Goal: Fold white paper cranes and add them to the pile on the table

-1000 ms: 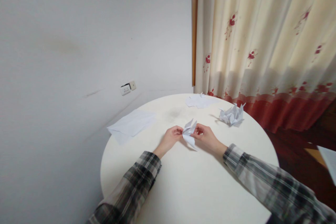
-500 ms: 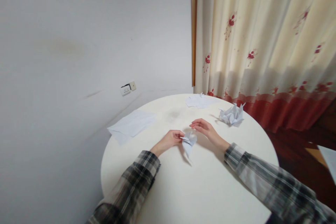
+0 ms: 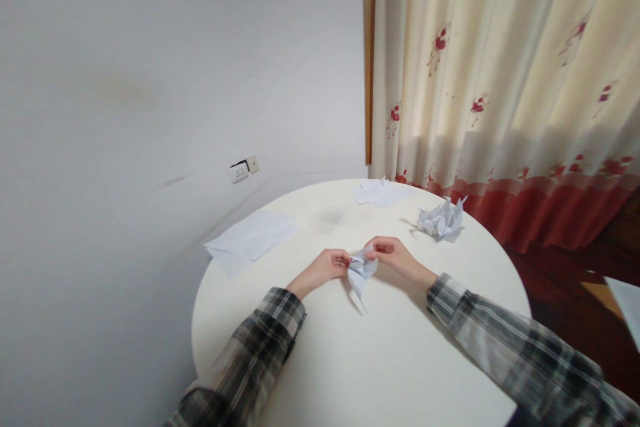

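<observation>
A white folded paper crane (image 3: 361, 273) is held between my two hands over the middle of the table, one pointed end hanging toward me. My left hand (image 3: 330, 265) pinches its left side, fingers closed. From the right, my right hand (image 3: 390, 250) grips the crane's upper right part with thumb and fingertips. The fingertips hide part of the folds.
The round white table (image 3: 400, 360) stands against a wall. White paper sheets (image 3: 253, 237) lie at its left edge, more paper (image 3: 383, 192) at the far edge. A cluster of folded paper cranes (image 3: 443, 220) sits at the right, near a curtain (image 3: 500, 80).
My right hand has come down from open beside the crane and closed on its upper right part. The left hand keeps its pinch almost in place.
</observation>
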Available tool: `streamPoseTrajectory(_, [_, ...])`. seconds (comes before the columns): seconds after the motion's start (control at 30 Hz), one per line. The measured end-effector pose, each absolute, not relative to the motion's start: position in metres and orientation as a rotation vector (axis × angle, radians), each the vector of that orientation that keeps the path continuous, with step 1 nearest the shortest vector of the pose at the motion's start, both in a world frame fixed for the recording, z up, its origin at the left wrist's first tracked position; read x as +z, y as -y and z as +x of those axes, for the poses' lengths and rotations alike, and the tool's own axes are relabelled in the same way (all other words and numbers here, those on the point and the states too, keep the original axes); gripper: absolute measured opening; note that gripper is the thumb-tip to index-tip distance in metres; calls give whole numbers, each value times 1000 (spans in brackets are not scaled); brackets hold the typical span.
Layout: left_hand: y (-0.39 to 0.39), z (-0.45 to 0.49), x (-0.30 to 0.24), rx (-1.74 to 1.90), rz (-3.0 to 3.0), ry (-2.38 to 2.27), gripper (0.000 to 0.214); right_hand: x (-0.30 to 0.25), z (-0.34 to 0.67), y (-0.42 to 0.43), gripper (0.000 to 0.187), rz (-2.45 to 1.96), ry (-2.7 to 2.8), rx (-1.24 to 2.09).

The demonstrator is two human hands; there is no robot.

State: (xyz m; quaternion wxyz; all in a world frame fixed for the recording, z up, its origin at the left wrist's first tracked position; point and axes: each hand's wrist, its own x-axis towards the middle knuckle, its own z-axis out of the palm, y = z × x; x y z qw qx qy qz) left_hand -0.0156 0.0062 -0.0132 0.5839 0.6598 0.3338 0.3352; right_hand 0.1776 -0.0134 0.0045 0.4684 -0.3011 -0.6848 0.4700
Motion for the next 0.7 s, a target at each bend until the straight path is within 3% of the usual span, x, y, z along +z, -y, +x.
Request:
streamPoseTrajectory(0.17, [-4, -13, -10, 844, 1562, -789, 19, 4, 177, 13, 25, -799, 1559, 1049])
streamPoseTrajectory(0.33, [-3, -13, -7, 870, 1591, -765, 21, 4, 180, 9, 41, -826, 1590, 962])
streamPoseTrajectory(0.53, [-2, -12, -6, 832, 1574, -734, 29, 5, 183, 8, 22, -805, 1614, 1007])
streamPoseTrajectory(0.7, [1, -11, -3, 853, 1487, -703, 35, 5, 187, 9, 24, -755, 1606, 1015])
